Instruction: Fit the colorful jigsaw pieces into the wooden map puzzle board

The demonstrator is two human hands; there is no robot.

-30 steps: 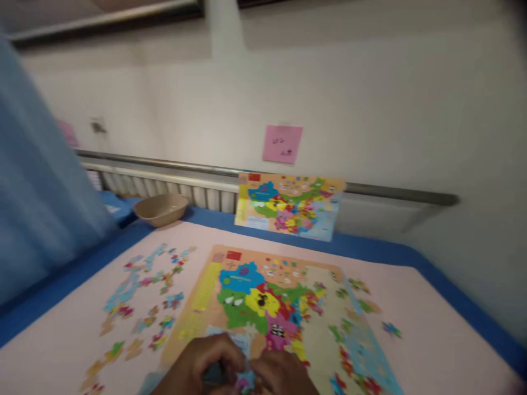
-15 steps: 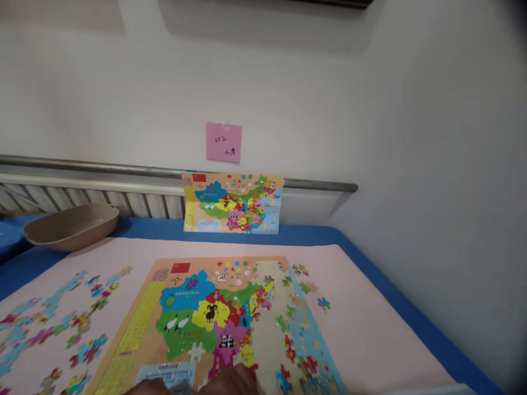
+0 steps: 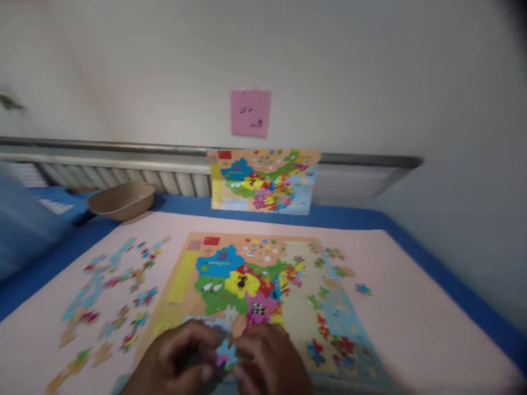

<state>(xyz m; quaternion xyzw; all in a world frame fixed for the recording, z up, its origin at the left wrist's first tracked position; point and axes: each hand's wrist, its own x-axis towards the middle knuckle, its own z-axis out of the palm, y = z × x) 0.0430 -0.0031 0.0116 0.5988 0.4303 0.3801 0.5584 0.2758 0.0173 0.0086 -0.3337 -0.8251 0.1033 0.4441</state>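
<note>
A wooden map puzzle board (image 3: 177, 291) lies on the pink mat, partly filled with coloured pieces. Over its near edge my left hand (image 3: 177, 356) and my right hand (image 3: 267, 359) meet. Together they pinch a small blue and pink puzzle piece (image 3: 224, 354) between the fingertips. The frame is blurred, so finer finger detail is hard to read. Loose puzzle pieces (image 3: 111, 296) are scattered on the mat left of the board, and a few lie to its right (image 3: 362, 289).
A reference map picture (image 3: 263, 180) leans against the wall rail at the back, under a pink sticky note (image 3: 250, 112). A tan bowl (image 3: 121, 200) sits back left. The pink mat (image 3: 411, 329) lies on a blue cover. Blue fabric (image 3: 20, 225) hangs at left.
The view swung right and up, then back left and down. My hands, nearly out of frame half a second ago, are back in view, still together on the small piece.
</note>
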